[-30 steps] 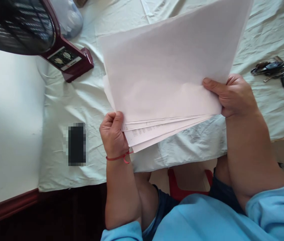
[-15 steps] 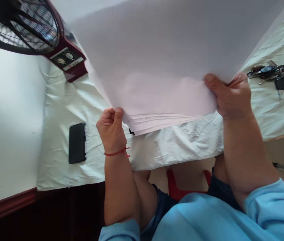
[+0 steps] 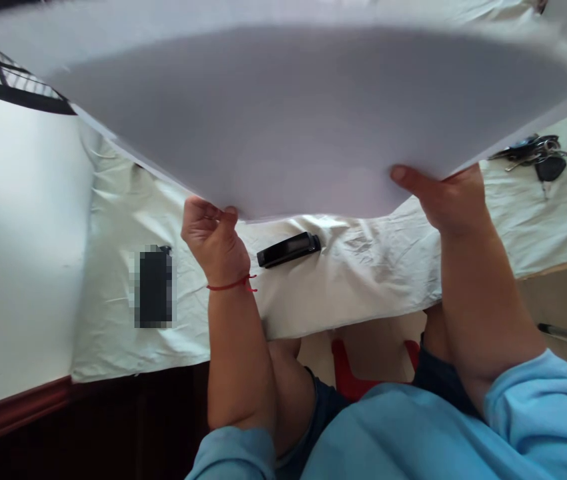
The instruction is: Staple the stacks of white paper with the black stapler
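A large stack of white paper sheets [image 3: 303,133] is held up in front of me, its far edge blurred and raised close to the camera. My left hand [image 3: 216,237] pinches the near left corner between thumb and curled fingers. On the right side, my right hand [image 3: 446,197] grips the sheets with its thumb on top and the fingers hidden underneath. Below the near edge of the paper, a black stapler [image 3: 289,250] lies on the cloth, touched by neither hand.
A pale cloth [image 3: 358,287] covers the table. On it are a blurred-out dark rectangular object [image 3: 154,287] at left and a bunch of keys [image 3: 546,157] at right. Part of a fan [image 3: 8,80] shows at upper left, beside the white wall [image 3: 18,247]. A red stool [image 3: 348,373] is below.
The paper has been raised and tilted, and the staggered near edges look evened up. Now the whole stapler shows beneath it, and more of the fan is covered. Both hands shifted slightly left.
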